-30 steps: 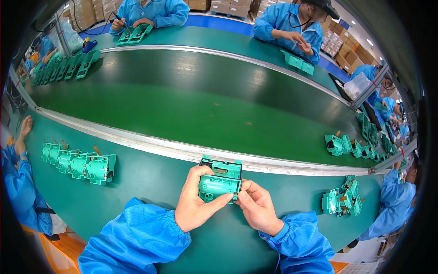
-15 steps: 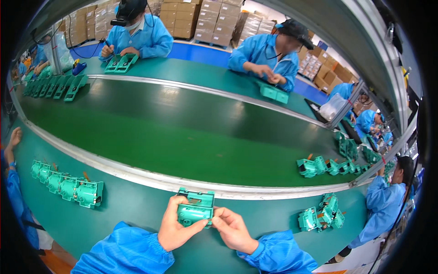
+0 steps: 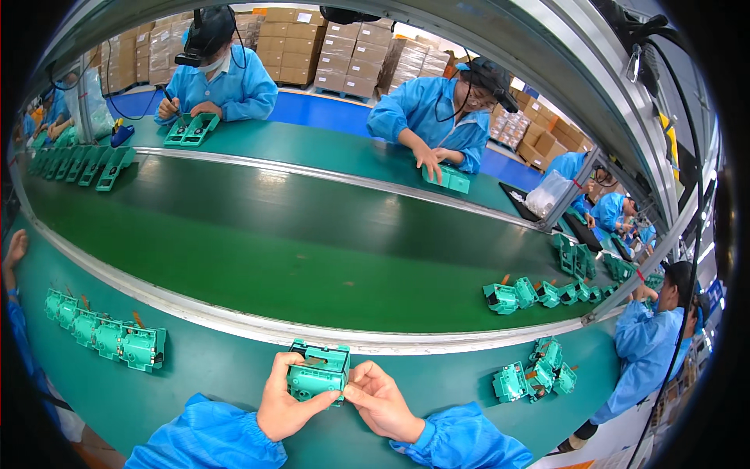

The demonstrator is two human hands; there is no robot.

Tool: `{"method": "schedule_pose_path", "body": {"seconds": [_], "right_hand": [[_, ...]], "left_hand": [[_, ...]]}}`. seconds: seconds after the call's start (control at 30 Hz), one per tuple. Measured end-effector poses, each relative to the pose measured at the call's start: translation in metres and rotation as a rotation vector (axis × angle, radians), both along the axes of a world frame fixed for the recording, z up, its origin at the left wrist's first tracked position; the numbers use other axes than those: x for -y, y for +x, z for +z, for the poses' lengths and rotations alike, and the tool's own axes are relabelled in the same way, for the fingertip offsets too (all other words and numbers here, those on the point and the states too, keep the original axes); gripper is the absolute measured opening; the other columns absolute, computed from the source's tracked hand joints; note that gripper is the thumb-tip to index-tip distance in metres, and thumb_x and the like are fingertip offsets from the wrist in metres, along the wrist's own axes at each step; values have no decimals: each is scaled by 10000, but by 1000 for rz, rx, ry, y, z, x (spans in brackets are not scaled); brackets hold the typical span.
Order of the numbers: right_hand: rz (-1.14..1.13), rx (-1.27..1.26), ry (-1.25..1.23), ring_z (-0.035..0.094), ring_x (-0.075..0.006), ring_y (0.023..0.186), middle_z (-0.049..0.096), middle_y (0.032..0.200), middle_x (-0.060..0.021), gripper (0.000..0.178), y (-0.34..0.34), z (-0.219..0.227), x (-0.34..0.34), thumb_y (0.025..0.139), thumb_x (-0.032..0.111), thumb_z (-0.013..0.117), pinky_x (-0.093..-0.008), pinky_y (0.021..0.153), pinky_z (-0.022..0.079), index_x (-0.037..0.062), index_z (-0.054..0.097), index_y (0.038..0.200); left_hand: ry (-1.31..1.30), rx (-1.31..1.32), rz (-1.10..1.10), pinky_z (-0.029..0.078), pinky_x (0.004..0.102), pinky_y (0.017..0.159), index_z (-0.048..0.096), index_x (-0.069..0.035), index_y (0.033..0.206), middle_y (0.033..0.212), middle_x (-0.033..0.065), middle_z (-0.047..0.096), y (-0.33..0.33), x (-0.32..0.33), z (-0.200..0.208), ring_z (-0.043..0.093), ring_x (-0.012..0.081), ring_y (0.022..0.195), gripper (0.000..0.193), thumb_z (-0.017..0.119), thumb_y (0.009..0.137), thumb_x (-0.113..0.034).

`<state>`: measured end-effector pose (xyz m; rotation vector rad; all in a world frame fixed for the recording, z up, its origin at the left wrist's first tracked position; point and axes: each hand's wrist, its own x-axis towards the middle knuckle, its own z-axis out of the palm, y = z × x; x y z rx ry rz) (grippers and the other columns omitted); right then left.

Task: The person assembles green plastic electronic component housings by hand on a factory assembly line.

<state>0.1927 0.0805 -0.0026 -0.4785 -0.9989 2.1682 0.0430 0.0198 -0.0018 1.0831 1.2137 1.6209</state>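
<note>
View: shifts — no new step, I judge.
Left hand [image 3: 283,408]: clamped on green housing [image 3: 316,381].
Right hand [image 3: 384,404]: pinched together at its corner.

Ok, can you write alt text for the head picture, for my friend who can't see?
A person's left grip holds a green case over a green table, the right grip at the case's right edge. More cases stand in a row to the left and a cluster to the right; beyond a green belt, two workers handle green parts.
</note>
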Motion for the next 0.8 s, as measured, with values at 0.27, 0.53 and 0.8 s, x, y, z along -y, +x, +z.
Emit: {"method": "schedule_pose_path", "body": {"seconds": [0.27, 0.53, 0.8], "right_hand": [[24, 2, -32, 483, -90, 862, 514, 904, -13, 167, -3, 7, -1, 812, -5, 549, -240, 776, 387, 81, 425, 883], [16, 3, 16, 484, -82, 854, 516, 907, -17, 158, -2, 6, 2, 816, 2, 546, -236, 761, 396, 74, 421, 881], [-7, 21, 63, 476, -74, 853, 499, 903, -10, 179, -3, 3, 6, 815, 13, 554, -229, 747, 401, 78, 406, 892]], "left_hand": [[-6, -41, -64, 453, 272, 739, 337, -43, 1035, 974, 77, 481, -1, 1, 17, 506, 127, 891, 509, 707, 686, -64], [15, 60, -88, 451, 261, 711, 365, -41, 1022, 931, 60, 481, -1, 2, 10, 500, 114, 856, 466, 702, 702, -85], [48, -48, -54, 453, 259, 712, 372, -38, 1003, 936, 62, 498, -3, 3, 5, 506, 112, 861, 440, 694, 703, -61]]}}
